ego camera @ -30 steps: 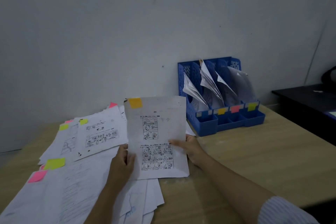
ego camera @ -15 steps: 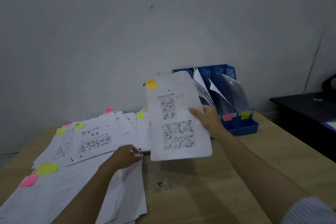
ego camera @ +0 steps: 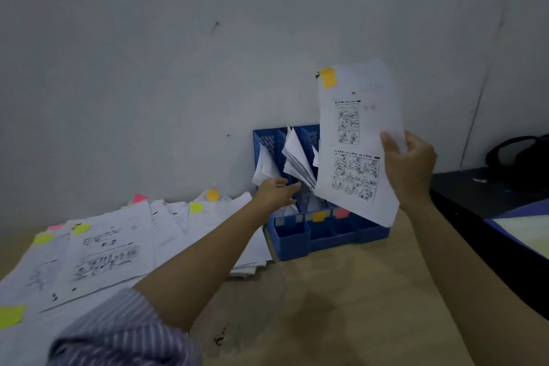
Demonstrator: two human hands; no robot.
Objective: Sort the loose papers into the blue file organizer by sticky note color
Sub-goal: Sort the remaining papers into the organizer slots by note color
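Many loose papers (ego camera: 118,246) lie spread out on the wooden desk (ego camera: 341,306), to the left of the blue file organizer (ego camera: 323,235). Most of them have a small sticky note at the top: yellow, pink or orange. They look like the pile that is waiting to be sorted.

Closer to the organizer, the left hand (ego camera: 274,192) reaches in at the slots. Its fingers are stretched out straight and touch the filed papers (ego camera: 297,160) that already stand there. It holds nothing, so its grip is open. I think it is pushing those sheets aside to make room for one more.

The organizer stands against the wall, at the back of the desk. Little colored labels sit along its front, and an orange label (ego camera: 319,216) is next to a pink label (ego camera: 341,212). These probably tell which color goes in which slot.

Above the organizer and a bit to its right, the right hand (ego camera: 411,169) holds up one comic worksheet (ego camera: 356,145). Its grip is closed on the right edge of the sheet, thumb in front and fingers behind. The sheet hangs in the air, tilted, and touches nothing else. An orange sticky note (ego camera: 328,77) is on its top left corner, so I think it belongs in the orange slot.

Right of the organizer is a dark side table (ego camera: 487,190) with a black bag (ego camera: 523,154) on it.
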